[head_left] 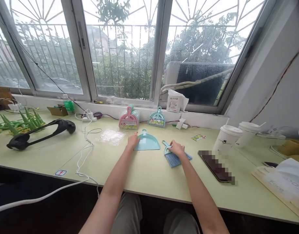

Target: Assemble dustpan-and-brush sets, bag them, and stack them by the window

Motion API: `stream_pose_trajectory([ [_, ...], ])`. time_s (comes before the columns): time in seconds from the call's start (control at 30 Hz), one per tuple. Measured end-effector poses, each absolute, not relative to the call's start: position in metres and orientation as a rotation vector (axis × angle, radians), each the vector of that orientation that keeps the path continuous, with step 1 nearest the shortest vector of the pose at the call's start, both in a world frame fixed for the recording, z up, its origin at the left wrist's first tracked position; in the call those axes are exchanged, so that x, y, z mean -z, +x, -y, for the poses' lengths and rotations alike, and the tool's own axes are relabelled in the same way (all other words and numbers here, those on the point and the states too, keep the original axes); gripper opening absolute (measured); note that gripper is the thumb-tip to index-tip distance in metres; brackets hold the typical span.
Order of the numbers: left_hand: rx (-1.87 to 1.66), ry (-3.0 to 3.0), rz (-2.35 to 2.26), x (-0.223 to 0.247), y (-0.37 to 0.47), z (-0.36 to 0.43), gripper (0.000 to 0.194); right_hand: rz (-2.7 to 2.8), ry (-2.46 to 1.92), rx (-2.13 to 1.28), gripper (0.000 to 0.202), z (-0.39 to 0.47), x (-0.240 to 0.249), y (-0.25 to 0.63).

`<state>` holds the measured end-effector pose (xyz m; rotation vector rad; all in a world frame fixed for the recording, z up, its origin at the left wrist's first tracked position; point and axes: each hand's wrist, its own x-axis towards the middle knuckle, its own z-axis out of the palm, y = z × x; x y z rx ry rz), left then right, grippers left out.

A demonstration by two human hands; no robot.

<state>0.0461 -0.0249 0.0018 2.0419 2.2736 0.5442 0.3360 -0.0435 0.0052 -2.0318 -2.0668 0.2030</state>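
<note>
A light teal dustpan (148,143) lies on the pale yellow-green table, its handle pointing toward the window. My left hand (133,141) is closed at the dustpan's left edge, with the fingertips partly hidden. To the right, a small hand brush (172,160) with a teal handle and blue-grey bristles rests on the table. My right hand (177,149) grips it from above and covers part of its body. Behind them, packaged dustpan sets stand against the wall, a pink one (129,120) and a teal one (157,118).
Crumpled clear plastic (112,136) and white cables (81,159) lie to the left, near a black headset-like frame (42,133). On the right are a phone (215,165), a lidded cup (226,138) and a tissue pack (283,182). A small printed card (198,137) lies beyond the phone.
</note>
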Motion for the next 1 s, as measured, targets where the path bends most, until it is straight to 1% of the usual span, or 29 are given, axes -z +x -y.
stream_pose_trajectory([
  [0.07, -0.473, 2.075, -2.243, -0.002, 0.047, 0.027, 0.042, 2.06, -2.045, -0.259, 0.026, 0.043, -0.005, 0.336],
  [0.13, -0.419, 2.092, -2.245, -0.005, 0.047, 0.029, 0.033, 2.013, -2.08, -0.243, 0.026, 0.044, -0.006, 0.338],
  [0.2, -0.403, 2.093, -2.261, -0.008, 0.046, 0.029, 0.029, 1.924, -2.122, -0.194, 0.028, 0.045, -0.008, 0.342],
  [0.3, -0.384, 2.126, -2.227, -0.012, 0.053, 0.03, 0.028, 1.758, -2.116, -0.123, 0.028, 0.043, -0.011, 0.35],
  [0.37, -0.36, 2.179, -2.131, -0.012, 0.066, 0.032, 0.03, 1.692, -2.022, -0.131, 0.027, 0.039, -0.012, 0.352],
  [0.43, -0.363, 2.235, -1.851, -0.012, 0.087, 0.035, 0.036, 1.705, -1.875, -0.214, 0.026, 0.036, -0.01, 0.349],
  [0.5, -0.354, 2.25, -1.405, -0.012, 0.11, 0.039, 0.041, 1.796, -1.719, -0.317, 0.027, 0.033, -0.006, 0.341],
  [0.57, -0.407, 2.236, -1.083, -0.015, 0.126, 0.042, 0.042, 1.927, -1.583, -0.385, 0.029, 0.032, 0.001, 0.332],
  [0.6, -0.487, 2.26, -1.053, -0.018, 0.129, 0.043, 0.041, 1.98, -1.531, -0.405, 0.03, 0.031, 0.004, 0.329],
  [0.67, -0.761, 2.368, -1.206, -0.022, 0.126, 0.042, 0.036, 2.027, -1.452, -0.454, 0.03, 0.031, 0.008, 0.325],
  [0.7, -0.896, 2.434, -1.327, -0.022, 0.121, 0.041, 0.038, 2.028, -1.419, -0.485, 0.031, 0.031, 0.01, 0.325],
  [0.73, -0.979, 2.498, -1.435, -0.021, 0.115, 0.04, 0.044, 2.027, -1.383, -0.519, 0.032, 0.031, 0.011, 0.325],
  [0.8, -0.912, 2.605, -1.534, -0.013, 0.106, 0.035, 0.057, 2.04, -1.286, -0.591, 0.034, 0.03, 0.012, 0.327],
  [0.83, -0.825, 2.641, -1.533, -0.007, 0.104, 0.033, 0.057, 2.053, -1.237, -0.619, 0.035, 0.03, 0.012, 0.327],
  [0.9, -0.676, 2.699, -1.479, 0.005, 0.106, 0.03, 0.048, 2.068, -1.179, -0.631, 0.032, 0.029, 0.012, 0.328],
  [1.0, -0.681, 2.875, -1.383, 0.014, 0.118, 0.03, 0.038, 2.043, -1.184, -0.596, 0.027, 0.028, 0.01, 0.33],
])
